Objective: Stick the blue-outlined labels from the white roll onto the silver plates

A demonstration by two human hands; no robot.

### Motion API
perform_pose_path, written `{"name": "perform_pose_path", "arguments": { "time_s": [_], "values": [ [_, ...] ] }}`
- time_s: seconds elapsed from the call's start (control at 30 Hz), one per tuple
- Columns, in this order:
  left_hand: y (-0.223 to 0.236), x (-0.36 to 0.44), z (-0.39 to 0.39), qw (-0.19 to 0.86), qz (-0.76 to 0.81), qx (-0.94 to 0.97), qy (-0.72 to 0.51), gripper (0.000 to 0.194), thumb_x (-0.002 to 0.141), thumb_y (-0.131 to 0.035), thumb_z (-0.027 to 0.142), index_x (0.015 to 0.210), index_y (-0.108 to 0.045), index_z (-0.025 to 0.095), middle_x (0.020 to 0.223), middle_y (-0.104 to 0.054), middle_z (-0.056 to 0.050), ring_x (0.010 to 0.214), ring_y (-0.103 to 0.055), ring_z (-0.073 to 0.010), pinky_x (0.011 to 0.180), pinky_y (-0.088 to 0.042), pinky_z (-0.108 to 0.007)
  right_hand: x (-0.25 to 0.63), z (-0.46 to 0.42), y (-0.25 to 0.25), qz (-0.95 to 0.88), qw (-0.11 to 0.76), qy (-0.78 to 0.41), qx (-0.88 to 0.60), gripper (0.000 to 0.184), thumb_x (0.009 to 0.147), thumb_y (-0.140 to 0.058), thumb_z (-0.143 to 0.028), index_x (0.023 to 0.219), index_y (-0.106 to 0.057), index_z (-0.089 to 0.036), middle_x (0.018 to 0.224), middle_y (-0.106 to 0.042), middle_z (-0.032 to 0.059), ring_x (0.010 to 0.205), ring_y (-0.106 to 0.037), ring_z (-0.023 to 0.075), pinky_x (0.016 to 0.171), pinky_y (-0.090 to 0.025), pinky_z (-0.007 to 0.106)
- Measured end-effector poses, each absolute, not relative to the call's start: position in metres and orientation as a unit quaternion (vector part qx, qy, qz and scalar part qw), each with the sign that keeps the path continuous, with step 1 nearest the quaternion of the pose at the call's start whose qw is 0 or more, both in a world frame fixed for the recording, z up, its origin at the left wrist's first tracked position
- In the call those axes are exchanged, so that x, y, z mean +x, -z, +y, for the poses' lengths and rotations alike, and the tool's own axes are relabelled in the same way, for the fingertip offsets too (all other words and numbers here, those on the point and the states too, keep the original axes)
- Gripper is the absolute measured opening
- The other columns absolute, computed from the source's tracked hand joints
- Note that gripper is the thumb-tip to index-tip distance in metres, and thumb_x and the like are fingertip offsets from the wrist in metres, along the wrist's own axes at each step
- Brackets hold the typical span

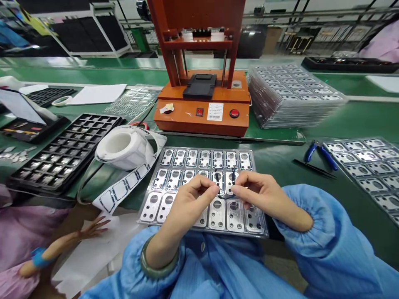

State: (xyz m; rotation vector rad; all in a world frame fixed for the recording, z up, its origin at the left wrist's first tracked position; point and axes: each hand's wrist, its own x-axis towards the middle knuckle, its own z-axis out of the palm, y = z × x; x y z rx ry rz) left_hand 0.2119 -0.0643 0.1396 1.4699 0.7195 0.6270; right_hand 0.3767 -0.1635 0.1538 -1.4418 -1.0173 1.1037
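A thin, black U-shaped adhesive strip [217,177] is stretched between my hands. My left hand [191,199] pinches one side with thumb and forefinger. The other side is in the fingertips of my right hand [260,192]. Both hands are over a clear plastic tray [264,233] with rows of small silver metal plates [217,214], each with a round recess and small black dots. My left hand and wrist hide part of the middle and lower rows. To the left, a roll of white backing tape [124,147] trails a tail bearing black frame-shaped stickers [126,187].
An orange press [199,114] stands behind the tray. Stacked clear trays [289,97], blue-handled pliers [321,155], black tweezers [314,169] and another plate tray [370,166] are to the right. A black parts tray [65,151] and a co-worker's hand [92,229] are at left.
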Motion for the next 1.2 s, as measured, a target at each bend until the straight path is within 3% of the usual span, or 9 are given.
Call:
{"name": "perform_pose_path", "arguments": {
  "time_s": [0.17,0.4,1.2],
  "values": [
    [-0.145,0.229,-0.066,0.56,0.334,0.714,-0.253,0.014,0.076,-0.065,0.029,0.067,-0.063,0.019,0.066,-0.058,0.0,0.061,-0.053,-0.0127,0.057,-0.043,-0.025,0.388,-0.177,-0.143,-0.402,0.508,-0.422,-0.634,0.027,0.08,-0.064,-0.043,0.073,-0.059,-0.018,0.063,-0.057,-0.0023,0.045,-0.052,0.0083,0.042,-0.047,0.021],
    [-0.117,0.247,-0.069,0.415,0.329,0.827,-0.19,0.01,0.079,-0.058,0.021,0.07,-0.06,0.019,0.085,-0.057,-0.003,0.086,-0.058,-0.0189,0.079,-0.046,-0.035,0.385,-0.18,-0.109,-0.469,0.417,-0.243,-0.74,0.02,0.086,-0.056,-0.029,0.071,-0.062,-0.018,0.063,-0.059,-0.001,0.058,-0.054,0.012,0.054,-0.042,0.023],
    [-0.108,0.253,-0.071,0.375,0.337,0.849,-0.16,0.01,0.083,-0.058,0.023,0.073,-0.06,0.02,0.082,-0.058,-0.003,0.084,-0.057,-0.0202,0.075,-0.046,-0.037,0.381,-0.178,-0.105,-0.454,0.376,-0.217,-0.778,0.019,0.084,-0.056,-0.027,0.067,-0.062,-0.019,0.06,-0.057,-0.0018,0.054,-0.052,0.0117,0.053,-0.039,0.024]
  ]
}}
